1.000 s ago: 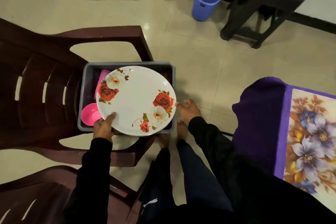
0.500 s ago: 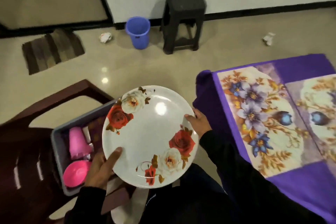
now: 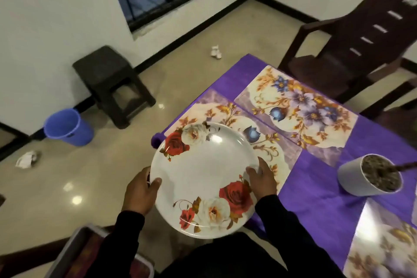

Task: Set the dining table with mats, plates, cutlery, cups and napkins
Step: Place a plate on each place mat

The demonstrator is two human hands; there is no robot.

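A white plate (image 3: 203, 176) printed with red and white roses is held level at the near left corner of the table. My left hand (image 3: 140, 189) grips its left rim and my right hand (image 3: 262, 179) grips its right rim. The plate overlaps the nearest floral mat (image 3: 275, 151) on the purple tablecloth (image 3: 320, 189). A second floral mat (image 3: 300, 106) lies beyond it, and a third floral mat (image 3: 383, 246) shows at the bottom right.
A white pot with soil (image 3: 370, 178) stands on the table at right. A dark chair (image 3: 361, 36) is beyond the table. On the floor are a dark stool (image 3: 112, 79), a blue bucket (image 3: 67, 127) and crumpled papers. A grey bin (image 3: 74, 253) sits at bottom left.
I have turned right from the grey bin toward the table, carrying the plate in both hands; it now hangs over the table corner and nearest mat.
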